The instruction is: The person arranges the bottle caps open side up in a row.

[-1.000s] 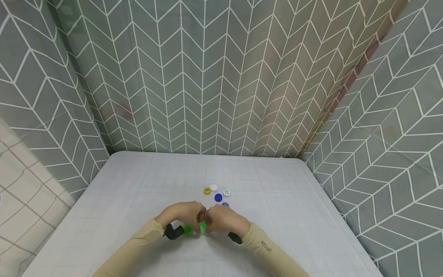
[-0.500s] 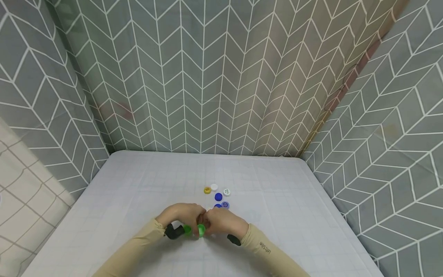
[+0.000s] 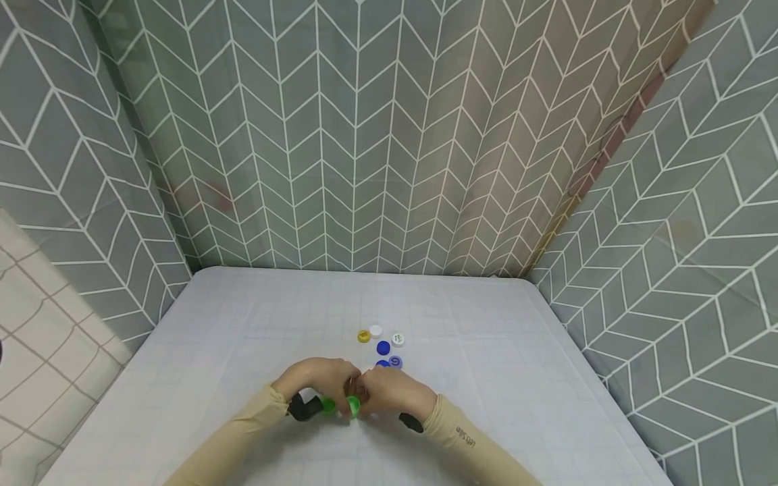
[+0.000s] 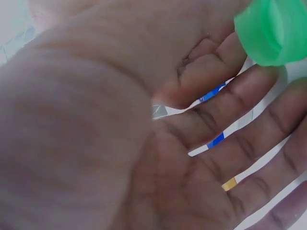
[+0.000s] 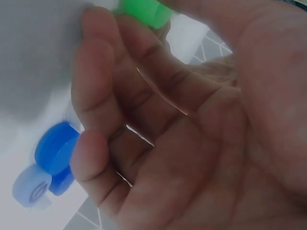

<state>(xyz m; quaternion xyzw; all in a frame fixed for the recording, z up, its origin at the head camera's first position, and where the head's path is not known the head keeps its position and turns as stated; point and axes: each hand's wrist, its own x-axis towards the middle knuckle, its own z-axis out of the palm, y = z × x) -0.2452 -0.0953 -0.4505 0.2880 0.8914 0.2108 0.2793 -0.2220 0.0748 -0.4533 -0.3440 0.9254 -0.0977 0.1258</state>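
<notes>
Low over the table, my left hand (image 3: pixel 322 378) and right hand (image 3: pixel 392 390) meet with fingertips together. Between them is a light green bottle cap (image 3: pixel 353 406), its hollow side partly showing. In the right wrist view, my thumb and forefinger pinch this cap (image 5: pixel 146 10), while the other fingers curl loosely. The left wrist view has a green cap (image 4: pixel 273 31) at my left fingertips; the left thumb's tip is hidden, and the other fingers stretch out slightly spread. A second green cap (image 3: pixel 328 406) sits under my left hand, beside the thumb.
Beyond the hands lie a yellow cap (image 3: pixel 363 335), a white cap (image 3: pixel 376 331), a printed white cap (image 3: pixel 398 339), a blue cap (image 3: pixel 383 347) and a pale blue cap (image 3: pixel 395 362). Another blue cap (image 3: pixel 382 364) is partly covered. Patterned curtains (image 3: pixel 365 169) surround the white table (image 3: pixel 255 304).
The light green cap between my hands has tilted, turning from a narrow side view to show its opening. My hands have shifted only slightly. The nearer blue cap has come into view.
</notes>
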